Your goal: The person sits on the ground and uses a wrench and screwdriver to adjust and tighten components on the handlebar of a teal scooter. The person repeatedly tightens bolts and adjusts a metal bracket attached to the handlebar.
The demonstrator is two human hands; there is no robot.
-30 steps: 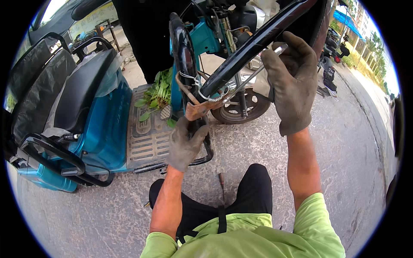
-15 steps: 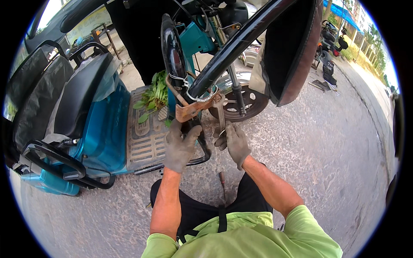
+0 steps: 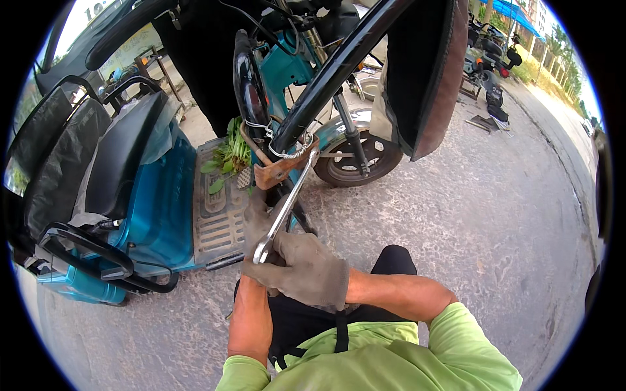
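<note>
In my gloved right hand (image 3: 303, 267) is a long steel wrench (image 3: 287, 205), gripped at its lower end. Its upper end rests at a rusty bracket (image 3: 277, 173), which has looped wire (image 3: 297, 153) above it and a black tube (image 3: 326, 78) running up from it. My gloved left hand (image 3: 255, 216) is below the bracket at the frame, partly covered by my right hand and the wrench; what its fingers hold is hidden.
A teal three-wheeler with black seats (image 3: 120, 150) fills the left, leafy greens (image 3: 229, 153) lying on its ribbed footboard (image 3: 218, 228). Right of the bracket are a front wheel (image 3: 365, 156) and a black flap (image 3: 424, 85). Parked scooters (image 3: 489, 58) stand farther back.
My right hand has come down and left, across my left forearm, and the wrench now slants from the bracket toward me. My left hand stays below the bracket, more covered than before.
</note>
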